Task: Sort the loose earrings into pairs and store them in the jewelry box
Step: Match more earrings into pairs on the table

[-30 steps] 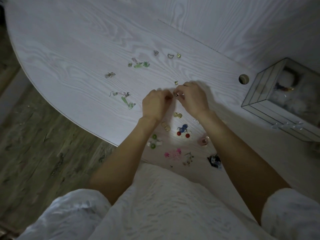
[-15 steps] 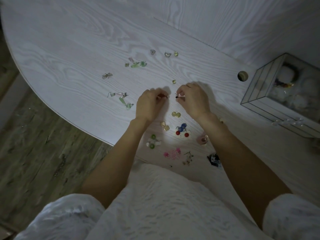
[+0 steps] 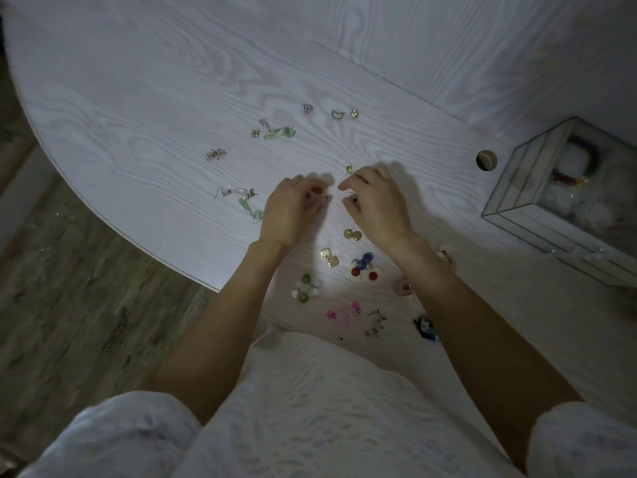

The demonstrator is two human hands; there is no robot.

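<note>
My left hand (image 3: 293,210) and my right hand (image 3: 375,201) hover side by side over the middle of the white table (image 3: 155,98), a small gap between their fingertips. The right fingers pinch a tiny dark earring (image 3: 354,200); the left fingers curl around something small and dark that I cannot make out. Loose earrings lie scattered: green drops (image 3: 277,132), silver pieces (image 3: 337,114), a small green stud (image 3: 349,169) just beyond my right hand. Sorted pairs lie nearer me: gold rounds (image 3: 352,234), gold squares (image 3: 329,257), red and blue ones (image 3: 363,269), pink ones (image 3: 344,313). The glass jewelry box (image 3: 537,188) stands at right.
A round cable hole (image 3: 486,160) sits in the table left of the glass box. More earrings lie at left: a silver cluster (image 3: 215,154) and a green-and-pink group (image 3: 246,201). The curved table edge drops to wooden floor (image 3: 69,288) on the left.
My hands have drawn slightly apart; a second ago their fingertips met over one spot. The view has shifted a little.
</note>
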